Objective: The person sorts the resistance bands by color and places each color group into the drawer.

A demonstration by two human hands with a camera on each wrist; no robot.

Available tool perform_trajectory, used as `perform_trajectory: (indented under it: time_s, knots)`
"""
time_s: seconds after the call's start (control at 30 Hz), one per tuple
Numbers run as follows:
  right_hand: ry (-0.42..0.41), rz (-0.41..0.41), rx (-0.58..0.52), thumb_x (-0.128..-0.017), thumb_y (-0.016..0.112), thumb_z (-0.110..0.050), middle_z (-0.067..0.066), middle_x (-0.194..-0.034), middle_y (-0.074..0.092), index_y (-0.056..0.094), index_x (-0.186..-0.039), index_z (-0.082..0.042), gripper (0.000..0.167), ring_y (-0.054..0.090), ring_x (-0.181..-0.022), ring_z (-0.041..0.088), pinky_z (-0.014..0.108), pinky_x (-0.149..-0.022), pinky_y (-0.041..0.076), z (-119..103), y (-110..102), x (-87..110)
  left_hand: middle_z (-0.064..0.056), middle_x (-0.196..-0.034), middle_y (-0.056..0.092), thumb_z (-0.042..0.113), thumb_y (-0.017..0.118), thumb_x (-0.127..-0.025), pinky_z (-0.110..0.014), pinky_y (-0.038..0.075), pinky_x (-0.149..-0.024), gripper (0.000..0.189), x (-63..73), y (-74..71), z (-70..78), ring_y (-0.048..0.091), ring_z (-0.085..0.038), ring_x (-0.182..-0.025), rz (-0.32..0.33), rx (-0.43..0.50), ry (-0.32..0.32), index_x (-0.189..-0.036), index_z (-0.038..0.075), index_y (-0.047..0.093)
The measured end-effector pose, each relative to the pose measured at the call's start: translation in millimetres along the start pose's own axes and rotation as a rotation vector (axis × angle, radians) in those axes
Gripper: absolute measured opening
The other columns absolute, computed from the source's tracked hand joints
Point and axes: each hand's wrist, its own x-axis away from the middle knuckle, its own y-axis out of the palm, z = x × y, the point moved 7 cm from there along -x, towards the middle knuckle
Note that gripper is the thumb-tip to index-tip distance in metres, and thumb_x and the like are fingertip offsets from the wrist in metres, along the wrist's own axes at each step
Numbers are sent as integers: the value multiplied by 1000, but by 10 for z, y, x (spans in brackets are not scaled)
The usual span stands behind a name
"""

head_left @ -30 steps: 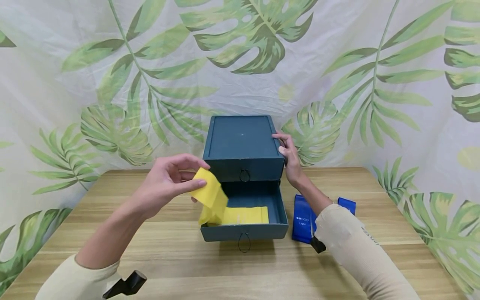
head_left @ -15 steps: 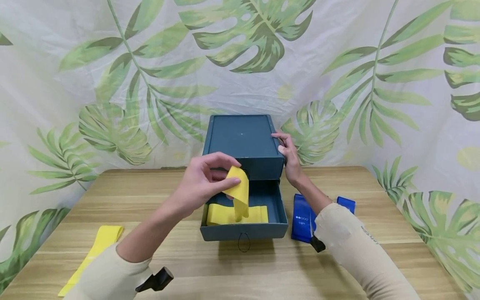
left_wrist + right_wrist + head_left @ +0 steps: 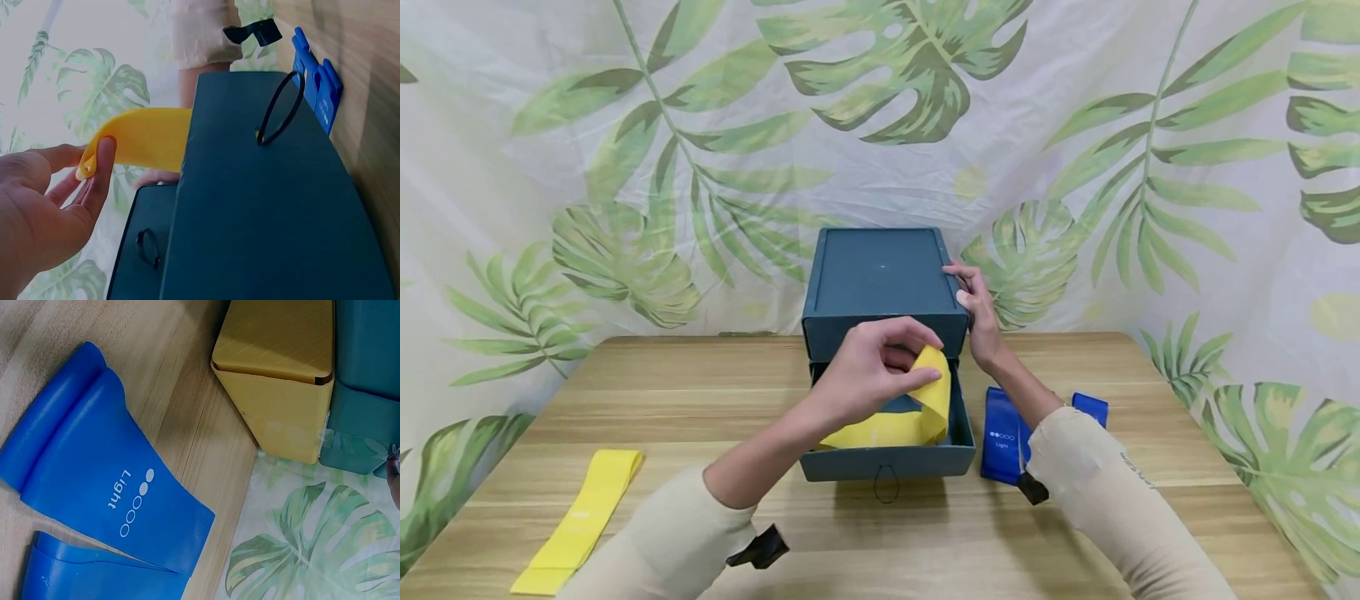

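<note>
Yellow band is pinched over the drawer by the left hand. Cabinet is touched, presumably steadied, by the right hand.

- Drawer unit: dark blue-green top and drawer fronts, two tiers, standing toward the desk's far edge, roughly midway between its left and right edges; the upper drawer is closed.
- Lower drawer: pulled out toward the desk's near edge, a thin dark ring on its front.
- Yellow strip: thin, flexible, pinched at its curled upper end, hanging into the drawer's right half.
- Yellow band: lying along the drawer's front wall, partly hidden; whether it joins the strip cannot be told.
</note>
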Motion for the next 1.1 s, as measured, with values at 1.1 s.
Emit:
perform_trajectory:
  time_s: [1.1]
  knots:
    - [-9, 14, 19, -94, 35, -22, 29, -162, 26, 42, -137, 14, 57, 23, -154, 38, 54, -123, 18, 11, -1, 10, -12, -100, 71, 1, 76, -92, -26, 59, -73, 23, 603, -436, -738, 73, -20, -82, -80, -73, -294, -113, -5, 70]
